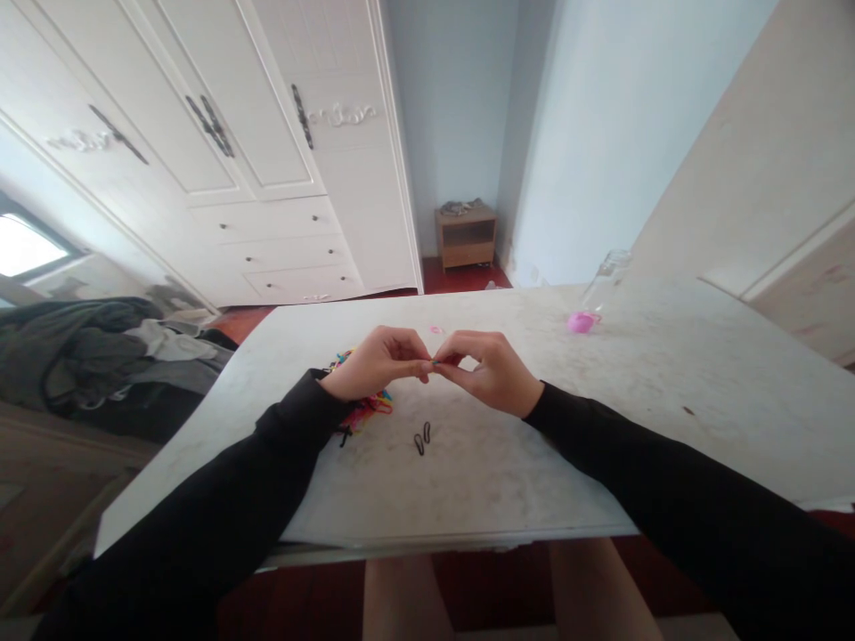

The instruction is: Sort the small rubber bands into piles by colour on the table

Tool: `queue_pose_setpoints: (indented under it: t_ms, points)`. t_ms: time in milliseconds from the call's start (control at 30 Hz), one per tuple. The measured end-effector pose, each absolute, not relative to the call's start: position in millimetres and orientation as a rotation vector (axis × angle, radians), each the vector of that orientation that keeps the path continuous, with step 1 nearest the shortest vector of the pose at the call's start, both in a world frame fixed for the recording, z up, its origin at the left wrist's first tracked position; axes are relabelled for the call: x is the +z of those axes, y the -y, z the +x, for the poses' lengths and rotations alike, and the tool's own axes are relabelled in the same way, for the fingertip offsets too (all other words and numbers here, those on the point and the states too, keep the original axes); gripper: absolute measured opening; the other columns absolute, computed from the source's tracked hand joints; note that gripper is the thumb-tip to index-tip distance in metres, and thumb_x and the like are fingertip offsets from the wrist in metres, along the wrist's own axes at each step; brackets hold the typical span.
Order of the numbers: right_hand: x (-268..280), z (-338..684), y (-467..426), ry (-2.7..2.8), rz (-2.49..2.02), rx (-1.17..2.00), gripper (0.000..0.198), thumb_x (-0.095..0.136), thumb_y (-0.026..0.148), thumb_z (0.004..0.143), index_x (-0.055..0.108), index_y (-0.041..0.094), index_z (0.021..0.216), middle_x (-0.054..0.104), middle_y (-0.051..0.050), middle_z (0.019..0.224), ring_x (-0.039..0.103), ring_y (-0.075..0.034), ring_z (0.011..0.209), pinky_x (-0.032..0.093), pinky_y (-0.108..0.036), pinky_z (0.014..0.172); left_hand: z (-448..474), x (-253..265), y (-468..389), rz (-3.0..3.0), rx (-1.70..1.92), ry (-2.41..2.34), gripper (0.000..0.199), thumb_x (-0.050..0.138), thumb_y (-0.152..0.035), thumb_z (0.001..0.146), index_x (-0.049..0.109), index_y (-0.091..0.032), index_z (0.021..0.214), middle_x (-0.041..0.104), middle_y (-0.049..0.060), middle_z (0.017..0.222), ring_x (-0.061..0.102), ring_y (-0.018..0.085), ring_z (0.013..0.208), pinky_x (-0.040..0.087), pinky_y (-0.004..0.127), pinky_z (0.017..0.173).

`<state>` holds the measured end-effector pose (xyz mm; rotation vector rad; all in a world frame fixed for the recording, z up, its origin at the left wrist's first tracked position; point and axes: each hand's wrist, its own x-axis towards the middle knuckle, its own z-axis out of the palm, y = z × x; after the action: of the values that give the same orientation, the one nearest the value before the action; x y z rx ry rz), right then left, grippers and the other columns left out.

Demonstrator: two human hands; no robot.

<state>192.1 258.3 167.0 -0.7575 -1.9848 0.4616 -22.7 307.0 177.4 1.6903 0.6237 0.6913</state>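
Note:
My left hand [386, 361] and my right hand [491, 367] meet above the middle of the table [508, 481], fingertips pinched together. Between them shows a tiny green piece [434, 362], too small to name; both hands seem to grip it. A pile of small colourful loops [366, 411], in red, pink, yellow, blue and black, lies partly hidden under my left hand and wrist. Nearer to me are two small dark loops [423, 439] side by side. Just beyond my fingertips sits a little pink piece [436, 329].
A clear glass bottle [601, 285] with pink contents at its bottom stands at the right back of the table. Clothes [134, 347] are heaped to the left. Behind are a white wardrobe [280, 249] and a small wooden nightstand [466, 239].

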Motion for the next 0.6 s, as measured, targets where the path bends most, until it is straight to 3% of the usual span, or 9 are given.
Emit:
queue_pose_setpoints:
  t_ms: [267, 433, 600]
  points:
    - [168.8, 192.4, -254.7, 1.911, -0.819, 0.637, 0.011, 0.071, 0.020, 0.090, 0.076, 0.016, 0.081, 0.077, -0.003, 0.077, 0.069, -0.013, 0.070, 0.054, -0.026, 0.068, -23.5, 177.4, -308.5, 1.787, 0.711, -0.621, 0.039, 0.090, -0.045, 0.077, 0.070, -0.012, 0.079, 0.074, 0.006, 0.065, 0.071, 0.014, 0.058, 0.057, 0.022, 0.058]
    - [171.0, 194.4, -255.4, 1.896, -0.847, 0.663, 0.011, 0.071, 0.020, 0.089, 0.077, 0.015, 0.081, 0.077, -0.003, 0.076, 0.070, -0.013, 0.070, 0.054, -0.026, 0.067, -22.2, 176.5, -306.3, 1.807, 0.780, -0.573, 0.032, 0.088, -0.039, 0.080, 0.074, -0.013, 0.090, 0.076, 0.005, 0.068, 0.074, 0.015, 0.063, 0.060, 0.024, 0.062]
    - [171.4, 194.2, -255.1, 1.902, -0.857, 0.695, 0.014, 0.069, 0.023, 0.091, 0.076, 0.015, 0.082, 0.077, -0.003, 0.076, 0.069, -0.013, 0.069, 0.054, -0.026, 0.067, -22.9, 176.9, -305.7, 1.908, 0.816, -0.587, 0.018, 0.086, -0.028, 0.080, 0.076, -0.013, 0.082, 0.077, 0.006, 0.069, 0.073, 0.014, 0.063, 0.060, 0.022, 0.062]
